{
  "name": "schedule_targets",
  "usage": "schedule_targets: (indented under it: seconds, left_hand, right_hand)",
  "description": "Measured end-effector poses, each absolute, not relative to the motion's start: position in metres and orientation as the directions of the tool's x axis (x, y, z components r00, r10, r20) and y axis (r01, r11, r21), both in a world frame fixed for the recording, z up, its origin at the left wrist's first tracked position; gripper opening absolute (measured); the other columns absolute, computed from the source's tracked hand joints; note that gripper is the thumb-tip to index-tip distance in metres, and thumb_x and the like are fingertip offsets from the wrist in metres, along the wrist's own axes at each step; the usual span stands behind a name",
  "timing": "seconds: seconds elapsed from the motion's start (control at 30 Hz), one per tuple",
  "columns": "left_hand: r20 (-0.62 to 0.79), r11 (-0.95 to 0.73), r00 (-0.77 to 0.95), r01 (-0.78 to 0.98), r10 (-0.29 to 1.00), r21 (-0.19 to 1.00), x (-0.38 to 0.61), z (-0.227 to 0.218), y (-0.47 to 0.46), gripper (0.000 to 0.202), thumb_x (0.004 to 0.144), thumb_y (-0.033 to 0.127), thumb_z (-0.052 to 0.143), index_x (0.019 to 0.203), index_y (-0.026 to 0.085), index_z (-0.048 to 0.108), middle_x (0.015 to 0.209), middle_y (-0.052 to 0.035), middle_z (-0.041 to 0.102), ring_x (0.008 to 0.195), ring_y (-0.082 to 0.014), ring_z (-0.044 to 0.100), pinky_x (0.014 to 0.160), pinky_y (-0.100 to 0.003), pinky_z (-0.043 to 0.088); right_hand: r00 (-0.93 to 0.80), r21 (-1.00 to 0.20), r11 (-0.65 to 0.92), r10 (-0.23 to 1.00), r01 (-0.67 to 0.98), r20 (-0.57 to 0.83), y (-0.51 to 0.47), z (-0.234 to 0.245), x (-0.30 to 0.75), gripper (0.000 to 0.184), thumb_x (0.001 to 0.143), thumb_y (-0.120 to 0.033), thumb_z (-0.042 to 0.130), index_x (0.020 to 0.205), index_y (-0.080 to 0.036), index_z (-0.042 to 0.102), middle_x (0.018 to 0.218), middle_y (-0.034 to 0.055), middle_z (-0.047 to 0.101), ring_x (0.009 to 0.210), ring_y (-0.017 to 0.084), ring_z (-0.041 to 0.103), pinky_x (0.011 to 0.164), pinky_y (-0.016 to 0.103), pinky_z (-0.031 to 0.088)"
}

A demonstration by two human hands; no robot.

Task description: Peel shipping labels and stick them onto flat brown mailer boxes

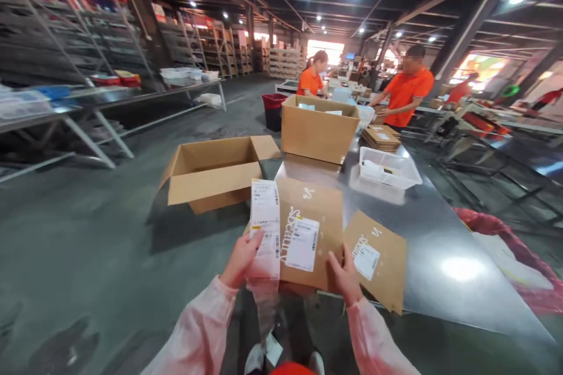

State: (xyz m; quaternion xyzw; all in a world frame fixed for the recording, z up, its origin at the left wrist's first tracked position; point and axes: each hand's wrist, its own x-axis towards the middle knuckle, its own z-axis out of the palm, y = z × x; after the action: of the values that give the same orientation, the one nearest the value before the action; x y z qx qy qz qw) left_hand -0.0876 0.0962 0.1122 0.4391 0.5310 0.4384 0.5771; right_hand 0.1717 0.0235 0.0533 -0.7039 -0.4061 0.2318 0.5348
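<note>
My left hand [243, 259] pinches a strip of printed shipping labels [265, 205], whose lower end hangs down toward the floor. Beside the strip is a flat brown cardboard mailer [323, 205] with white lettering and a shipping label [303, 244] on its face. Closed on the mailer's lower right edge is my right hand [346, 274], thumb on the front. The left hand may also support the mailer behind the strip; that is hidden. Just right of my right hand, a second labelled mailer [389, 246] lies on the metal table [440, 228].
An open carton [215, 181] stands left of the table. Another carton [319, 135] sits on the table's far part, near a white basket [389, 168] and stacked mailers [380, 137]. Two people in orange shirts work beyond. A red-lined bin [505, 258] stands at right.
</note>
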Motion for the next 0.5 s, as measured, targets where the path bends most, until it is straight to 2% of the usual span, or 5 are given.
schedule_targets:
  seconds: [0.1, 0.23, 0.3, 0.4, 0.5]
  left_hand:
    - [-0.267, 0.327, 0.222, -0.307, 0.938, 0.894, -0.075, 0.136, 0.064, 0.055, 0.065, 0.057, 0.068, 0.095, 0.011, 0.066, 0.09, -0.0119, 0.073, 0.084, -0.0266, 0.068, 0.073, -0.035, 0.054]
    - [-0.29, 0.373, 0.288, -0.297, 0.913, 0.879, -0.068, 0.145, 0.026, 0.057, 0.057, 0.056, 0.075, 0.091, 0.011, 0.066, 0.086, -0.0097, 0.073, 0.079, -0.0239, 0.067, 0.071, -0.031, 0.053]
    - [-0.239, 0.337, 0.342, -0.261, 0.909, 0.905, -0.066, 0.14, 0.011, 0.052, 0.064, 0.054, 0.072, 0.097, 0.014, 0.065, 0.092, -0.0088, 0.073, 0.082, -0.0237, 0.067, 0.074, -0.032, 0.052]
    - [-0.197, 0.292, 0.476, -0.134, 0.857, 0.947, -0.064, 0.132, -0.004, 0.046, 0.066, 0.046, 0.073, 0.099, 0.014, 0.065, 0.094, -0.0091, 0.072, 0.086, -0.0246, 0.065, 0.078, -0.033, 0.05]
    - [-0.147, 0.238, 0.474, -0.139, 0.868, 0.961, -0.069, 0.13, -0.003, 0.054, 0.06, 0.037, 0.079, 0.107, 0.014, 0.064, 0.103, -0.0104, 0.07, 0.095, -0.0263, 0.063, 0.084, -0.033, 0.048]
  right_hand:
    - [0.704, -0.944, -0.227, 0.71, 0.239, 0.008, -0.008, 0.08, 0.242, 0.074, 0.065, -0.06, 0.055, 0.122, -0.013, 0.052, 0.112, 0.0154, 0.063, 0.1, 0.029, 0.061, 0.086, 0.043, 0.05]
    - [0.753, -0.827, -0.42, 0.658, 0.373, 0.006, -0.032, 0.115, 0.277, 0.068, 0.051, -0.056, 0.067, 0.102, -0.013, 0.062, 0.111, 0.0229, 0.06, 0.105, 0.039, 0.055, 0.086, 0.053, 0.046]
    - [0.552, -0.866, -0.312, 0.832, 0.389, -0.052, -0.034, 0.124, 0.243, 0.068, 0.046, -0.056, 0.071, 0.1, -0.015, 0.061, 0.109, 0.0218, 0.06, 0.102, 0.038, 0.056, 0.083, 0.052, 0.047]
    - [0.015, -0.994, -0.031, 0.999, 0.101, -0.03, -0.034, 0.123, 0.156, 0.063, 0.059, -0.059, 0.066, 0.108, -0.022, 0.055, 0.106, 0.0121, 0.062, 0.091, 0.027, 0.061, 0.075, 0.041, 0.052]
    - [0.106, -0.998, 0.031, 0.994, 0.048, 0.036, -0.038, 0.111, 0.09, 0.032, 0.078, -0.053, 0.055, 0.082, -0.021, 0.054, 0.077, 0.0034, 0.061, 0.072, 0.018, 0.059, 0.066, 0.031, 0.05]
